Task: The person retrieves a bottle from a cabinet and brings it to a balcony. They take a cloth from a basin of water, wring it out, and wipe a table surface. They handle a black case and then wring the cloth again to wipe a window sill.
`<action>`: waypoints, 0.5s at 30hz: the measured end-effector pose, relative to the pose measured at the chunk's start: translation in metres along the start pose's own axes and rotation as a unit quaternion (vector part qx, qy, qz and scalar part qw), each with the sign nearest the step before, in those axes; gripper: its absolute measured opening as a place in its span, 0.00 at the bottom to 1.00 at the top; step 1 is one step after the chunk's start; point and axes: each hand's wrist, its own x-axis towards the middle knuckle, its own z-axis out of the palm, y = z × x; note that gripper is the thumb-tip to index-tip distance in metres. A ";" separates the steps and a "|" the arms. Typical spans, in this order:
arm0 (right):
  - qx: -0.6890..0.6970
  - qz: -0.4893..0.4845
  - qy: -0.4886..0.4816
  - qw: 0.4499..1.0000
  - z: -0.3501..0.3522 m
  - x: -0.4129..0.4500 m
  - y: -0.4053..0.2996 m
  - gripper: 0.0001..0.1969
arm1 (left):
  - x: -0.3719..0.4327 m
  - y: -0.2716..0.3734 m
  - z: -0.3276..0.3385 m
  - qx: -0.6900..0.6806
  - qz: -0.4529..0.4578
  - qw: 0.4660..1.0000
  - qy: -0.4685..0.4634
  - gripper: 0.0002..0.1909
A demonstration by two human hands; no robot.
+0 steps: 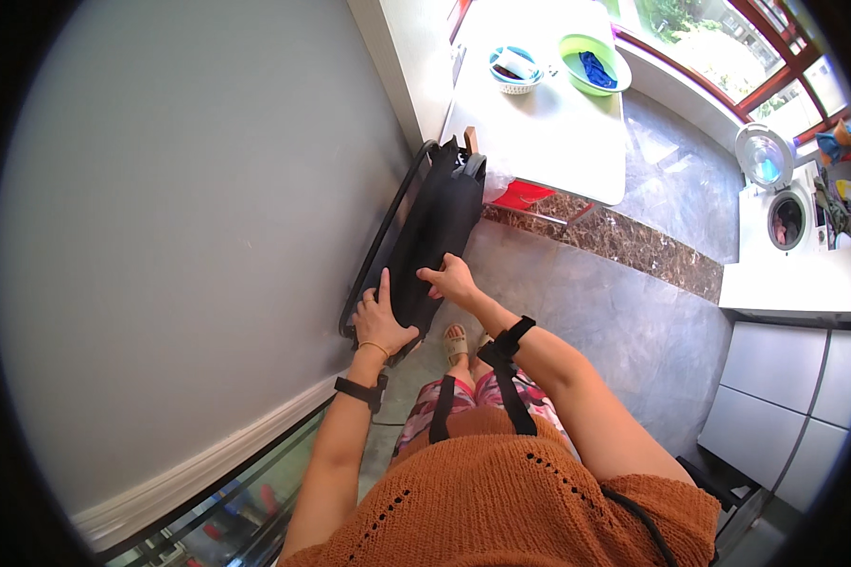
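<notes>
A black folding chair [436, 220], folded up, stands upright along the grey wall, its fabric bunched between dark tubes. My left hand [384, 324] spans the end nearest me, thumb on the right side and index finger stretched along the fabric. My right hand [454, 280] grips the chair's right edge, thumb on top and the other fingers partly hidden. A black tube of the frame [390, 227] runs along the wall side. At the far end a brown armrest piece [471, 140] sticks up.
Beyond the chair stands a white table [539, 142] with a small basket [516, 71] and a green basin [574, 67] holding blue cloth. A red item [521, 193] sits under it. At right is a front-loading washing machine [759, 234], door open. A glass-topped cabinet [234, 503] lies lower left.
</notes>
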 end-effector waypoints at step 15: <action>-0.077 0.007 -0.060 0.995 0.026 0.017 -0.027 0.21 | 0.014 -0.037 0.005 -0.036 -0.015 0.998 0.041 0.56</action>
